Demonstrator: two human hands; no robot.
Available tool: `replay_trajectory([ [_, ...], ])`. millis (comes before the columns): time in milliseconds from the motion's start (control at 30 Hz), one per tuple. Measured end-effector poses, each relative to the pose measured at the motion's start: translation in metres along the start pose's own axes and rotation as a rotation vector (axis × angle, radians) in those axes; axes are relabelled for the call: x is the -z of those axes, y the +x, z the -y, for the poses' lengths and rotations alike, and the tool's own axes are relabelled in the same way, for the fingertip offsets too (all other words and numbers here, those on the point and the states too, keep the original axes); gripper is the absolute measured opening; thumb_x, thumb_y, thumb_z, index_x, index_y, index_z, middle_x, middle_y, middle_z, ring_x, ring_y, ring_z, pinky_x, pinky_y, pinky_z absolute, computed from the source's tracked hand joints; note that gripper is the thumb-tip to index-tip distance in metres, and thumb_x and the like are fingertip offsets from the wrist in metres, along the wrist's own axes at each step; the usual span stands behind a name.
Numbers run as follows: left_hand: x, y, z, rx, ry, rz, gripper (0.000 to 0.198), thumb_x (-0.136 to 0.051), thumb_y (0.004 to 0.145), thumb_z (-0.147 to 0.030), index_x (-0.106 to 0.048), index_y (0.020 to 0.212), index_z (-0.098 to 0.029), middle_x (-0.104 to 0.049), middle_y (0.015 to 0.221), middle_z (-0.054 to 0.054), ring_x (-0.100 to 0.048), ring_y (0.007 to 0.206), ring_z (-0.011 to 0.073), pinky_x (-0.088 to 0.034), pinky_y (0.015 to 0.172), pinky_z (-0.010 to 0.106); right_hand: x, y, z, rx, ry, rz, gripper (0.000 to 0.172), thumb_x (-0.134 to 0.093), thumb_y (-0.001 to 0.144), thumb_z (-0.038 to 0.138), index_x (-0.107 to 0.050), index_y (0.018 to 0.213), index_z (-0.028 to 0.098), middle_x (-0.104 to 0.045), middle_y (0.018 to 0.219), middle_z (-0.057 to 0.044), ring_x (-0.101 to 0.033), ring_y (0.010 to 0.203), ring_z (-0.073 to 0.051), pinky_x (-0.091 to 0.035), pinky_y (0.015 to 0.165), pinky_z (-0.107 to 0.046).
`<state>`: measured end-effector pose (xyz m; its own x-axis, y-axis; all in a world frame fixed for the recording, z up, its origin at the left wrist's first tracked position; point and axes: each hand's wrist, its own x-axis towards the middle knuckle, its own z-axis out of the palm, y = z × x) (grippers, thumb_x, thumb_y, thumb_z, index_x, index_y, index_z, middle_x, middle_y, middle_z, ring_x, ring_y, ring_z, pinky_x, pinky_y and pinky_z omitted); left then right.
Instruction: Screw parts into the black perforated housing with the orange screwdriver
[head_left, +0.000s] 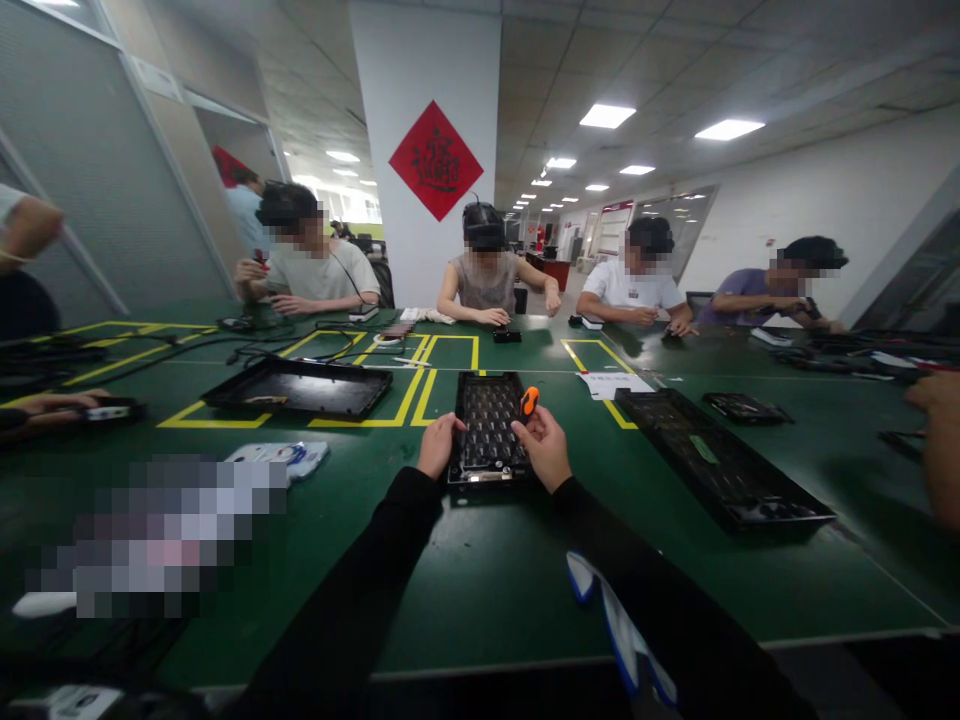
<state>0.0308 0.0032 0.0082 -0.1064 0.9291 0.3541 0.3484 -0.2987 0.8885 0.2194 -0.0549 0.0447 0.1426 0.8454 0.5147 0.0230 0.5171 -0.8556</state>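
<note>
A black rectangular casing (487, 425) with rows of small raised shapes lies on the green table in front of me. A metallic strip runs along its near edge. My left hand (438, 446) grips the casing's left side, thumb on the rim. In my right hand (547, 448), over the casing's right edge, is a screwdriver (530, 401) with an orange and black handle. Its handle points up and away from me. The shaft and tip cannot be made out behind the fingers.
To the left lies a shallow black tray (225, 396); on the right is a long black tray (720, 490). A paper sheet (616, 385) and a small black case (742, 408) lie near it. Cables (172, 352) cross the far left. Several co-workers sit around the table.
</note>
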Motion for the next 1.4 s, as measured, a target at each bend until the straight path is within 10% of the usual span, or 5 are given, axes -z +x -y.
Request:
replay_trajectory([
  [1400, 0.000, 0.002, 0.003, -0.030, 0.021, -0.008, 0.045, -0.028, 0.081, -0.042, -0.059, 0.062, -0.016, -0.048, 0.053, 0.000, -0.043, 0.054, 0.0119, -0.032, 0.052, 0.024, -0.002, 0.000, 0.004, -0.027, 0.068, 0.012, 0.039, -0.060, 0.069, 0.030, -0.051, 0.105, 0.017, -0.058, 0.082, -0.003, -0.051, 0.061, -0.010, -0.042, 0.054, -0.021],
])
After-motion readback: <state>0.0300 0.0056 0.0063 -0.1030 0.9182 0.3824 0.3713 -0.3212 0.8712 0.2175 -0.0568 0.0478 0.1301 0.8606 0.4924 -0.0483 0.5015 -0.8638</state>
